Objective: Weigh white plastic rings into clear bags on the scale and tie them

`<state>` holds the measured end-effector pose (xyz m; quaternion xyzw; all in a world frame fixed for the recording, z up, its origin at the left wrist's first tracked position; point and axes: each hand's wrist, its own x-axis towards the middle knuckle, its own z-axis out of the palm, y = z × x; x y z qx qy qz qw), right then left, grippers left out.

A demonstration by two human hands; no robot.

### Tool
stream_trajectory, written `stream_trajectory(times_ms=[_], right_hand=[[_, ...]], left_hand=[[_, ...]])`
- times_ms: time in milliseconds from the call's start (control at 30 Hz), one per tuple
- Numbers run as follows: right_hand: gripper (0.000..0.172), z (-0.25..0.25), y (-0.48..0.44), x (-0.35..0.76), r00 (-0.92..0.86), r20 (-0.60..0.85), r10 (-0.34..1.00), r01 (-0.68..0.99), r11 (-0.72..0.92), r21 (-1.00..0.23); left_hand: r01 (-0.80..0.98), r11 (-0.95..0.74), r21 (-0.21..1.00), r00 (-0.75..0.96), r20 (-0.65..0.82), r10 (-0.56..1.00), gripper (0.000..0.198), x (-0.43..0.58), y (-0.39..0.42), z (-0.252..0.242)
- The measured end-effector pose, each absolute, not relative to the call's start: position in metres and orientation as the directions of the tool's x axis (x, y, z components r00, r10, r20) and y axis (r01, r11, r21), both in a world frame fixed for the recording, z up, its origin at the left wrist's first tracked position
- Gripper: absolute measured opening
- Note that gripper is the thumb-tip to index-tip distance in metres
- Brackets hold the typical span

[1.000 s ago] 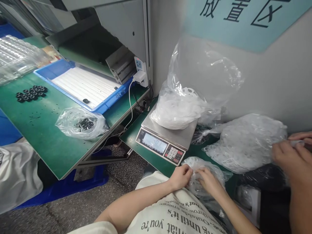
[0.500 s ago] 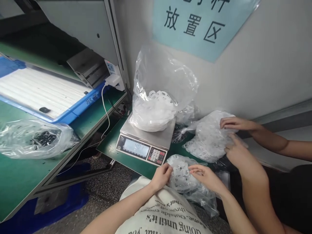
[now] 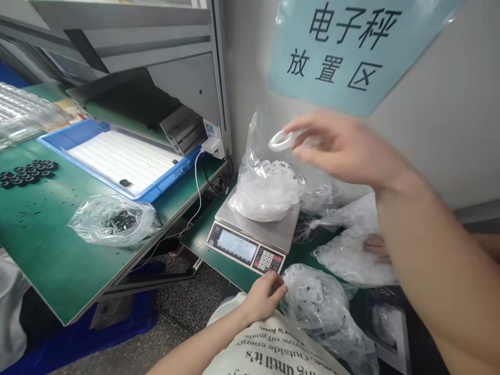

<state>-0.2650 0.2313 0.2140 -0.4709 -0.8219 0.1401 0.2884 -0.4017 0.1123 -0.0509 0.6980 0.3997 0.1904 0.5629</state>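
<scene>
My right hand [image 3: 347, 148] is raised in front of the wall, blurred, pinching a white ring [image 3: 280, 139] above the open clear bag of white rings [image 3: 265, 192]. That bag sits on the pan of a digital scale [image 3: 283, 235] with a lit display. My left hand [image 3: 265, 298] rests low at the scale's front edge, fingers curled on the rim of a smaller clear bag of white rings [image 3: 316, 302] in my lap.
Another person's hand [image 3: 375, 245] lies on a third bag of white rings [image 3: 347, 258] to the right. On the green bench at left are a bag of black parts [image 3: 113, 224], a blue tray [image 3: 166, 183] and loose black rings [image 3: 27, 172]. A cable [image 3: 197, 182] hangs from a charger.
My right hand left the small bag and rose with a white ring over the bag on the scale. The other person's hands drew back; only one still shows. The view swung slightly left.
</scene>
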Motion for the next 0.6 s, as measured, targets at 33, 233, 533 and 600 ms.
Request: stream_trajectory(times_ms=[33, 233, 533, 600], right_hand=[[0.025, 0.216, 0.246, -0.271, -0.464, 0.258, 0.848, 0.746, 0.531, -0.403], [0.035, 0.231, 0.233, -0.262, -0.483, 0.405, 0.777, 0.817, 0.566, -0.113], [0.064, 0.197, 0.213, -0.186, -0.302, 0.415, 0.858, 0.894, 0.406, -0.188], [0.078, 0.188, 0.223, -0.184, -0.343, 0.353, 0.871, 0.882, 0.427, -0.197]], left_hand=[[0.338, -0.043, 0.94, 0.6, -0.18, 0.779, 0.024, -0.405, 0.114, -0.047], [0.302, -0.024, 0.953, 0.534, -0.148, 0.832, 0.025, -0.46, 0.143, -0.01], [0.363, -0.59, 0.721, 0.244, 0.537, 0.807, 0.04, -0.56, 0.24, 0.105], [0.375, -0.708, 0.599, 0.371, 0.602, 0.707, 0.071, -0.551, 0.258, 0.134]])
